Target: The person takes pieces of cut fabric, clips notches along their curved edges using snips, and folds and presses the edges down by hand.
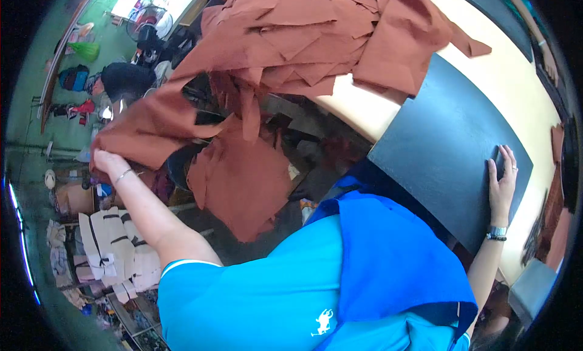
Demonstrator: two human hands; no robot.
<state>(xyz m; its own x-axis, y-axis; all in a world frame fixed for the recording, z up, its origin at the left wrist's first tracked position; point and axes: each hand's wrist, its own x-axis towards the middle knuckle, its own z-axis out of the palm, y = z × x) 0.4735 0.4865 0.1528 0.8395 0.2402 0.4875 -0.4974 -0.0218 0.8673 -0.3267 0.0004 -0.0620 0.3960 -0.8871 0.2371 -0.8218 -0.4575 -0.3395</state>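
My left hand [106, 161] is stretched far out to the left, its fingers closed on the edge of a reddish-brown leather-like sheet [152, 123]. This sheet has cut-out gaps and hangs in the air, running back towards a heap of the same brown material [297, 38]. On the right, my right hand [503, 181] lies with fingers apart on a flat black board [449, 150]. The board rests on a cream-coloured table [358, 108] and reaches over its near edge.
More brown pieces [243, 175] hang or lie below the table edge. Pale stacked panels [109, 245] stand at the lower left, and a fan [149, 23] is at the upper left. Another person's arm [543, 53] shows at the upper right.
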